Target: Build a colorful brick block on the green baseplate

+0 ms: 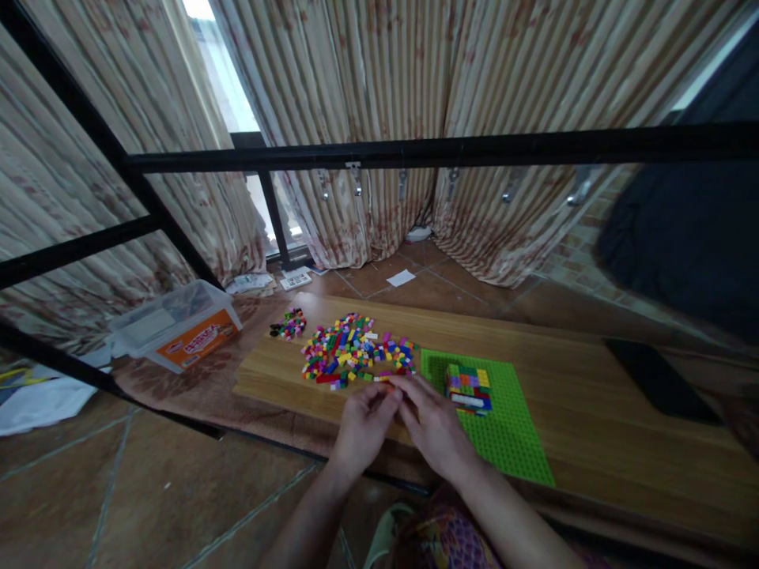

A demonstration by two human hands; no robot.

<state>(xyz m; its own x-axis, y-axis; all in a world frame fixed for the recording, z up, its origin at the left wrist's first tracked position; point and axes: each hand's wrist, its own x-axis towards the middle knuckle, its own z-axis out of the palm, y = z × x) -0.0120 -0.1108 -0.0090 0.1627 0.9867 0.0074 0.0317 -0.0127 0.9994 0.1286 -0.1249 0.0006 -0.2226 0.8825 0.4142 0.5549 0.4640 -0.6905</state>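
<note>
My left hand and my right hand meet over the front edge of the wooden board, fingertips pinched together. A small orange-red building brick shows between the fingertips; most of it is covered by the fingers. Just beyond my hands spreads a loose pile of colourful building bricks. To the right lies a green studded baseplate. On it stands a block built of multicoloured bricks, with a white brick along its near side.
A clear plastic box with an orange label stands at the left. A smaller heap of pieces sits at the far left of the wooden board. A dark flat phone-like object lies at the right. A black metal rail crosses behind.
</note>
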